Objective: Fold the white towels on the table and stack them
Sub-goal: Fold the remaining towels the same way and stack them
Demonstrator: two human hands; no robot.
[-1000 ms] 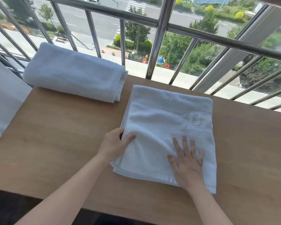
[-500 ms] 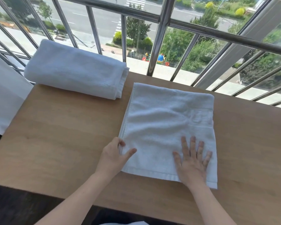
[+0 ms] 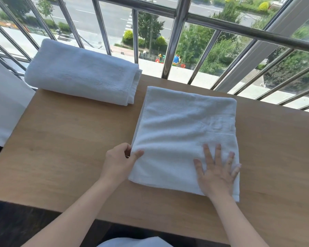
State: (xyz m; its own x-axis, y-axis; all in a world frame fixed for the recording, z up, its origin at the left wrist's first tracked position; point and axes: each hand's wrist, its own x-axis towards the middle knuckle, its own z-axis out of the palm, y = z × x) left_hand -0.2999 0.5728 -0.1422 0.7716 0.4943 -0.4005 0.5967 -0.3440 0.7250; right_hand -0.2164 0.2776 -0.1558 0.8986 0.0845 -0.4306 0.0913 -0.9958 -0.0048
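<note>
Head view: near right on the light wooden desk (image 3: 70,139) lies the half-folded white terry towel (image 3: 184,125), right hand (image 3: 216,172) spread flat on it, left hand (image 3: 119,161) pinching its left edge, seemingly all layers; catching only some could skew the fold.

The left hand (image 3: 119,162) pinches the left edge of the folded towel (image 3: 184,129) on the bench (image 3: 70,148); the right hand (image 3: 217,172) presses flat on it. A second folded towel (image 3: 80,77) lies beyond.
</note>
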